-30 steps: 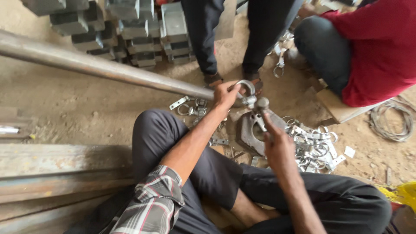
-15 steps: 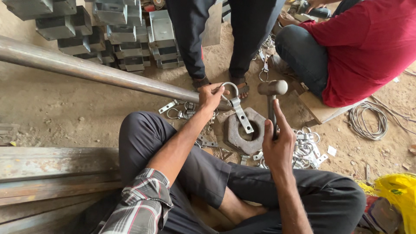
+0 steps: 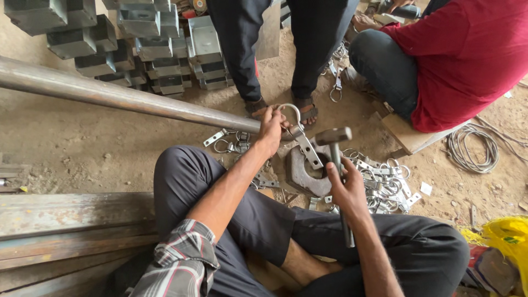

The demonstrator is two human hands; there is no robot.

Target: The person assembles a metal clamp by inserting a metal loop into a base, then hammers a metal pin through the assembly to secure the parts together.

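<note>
Both hands [image 3: 270, 130] grip clamp [image 3: 300, 137], hammer [image 3: 335, 159].

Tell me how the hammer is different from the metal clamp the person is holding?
The hammer is in the right hand; the clamp is in the left hand. The hammer is a straight handle with a blocky head; the clamp is a curved loop with a flat, holed strap. The hammer is raised; the clamp rests against the long pipe. Both look like grey metal.
</note>
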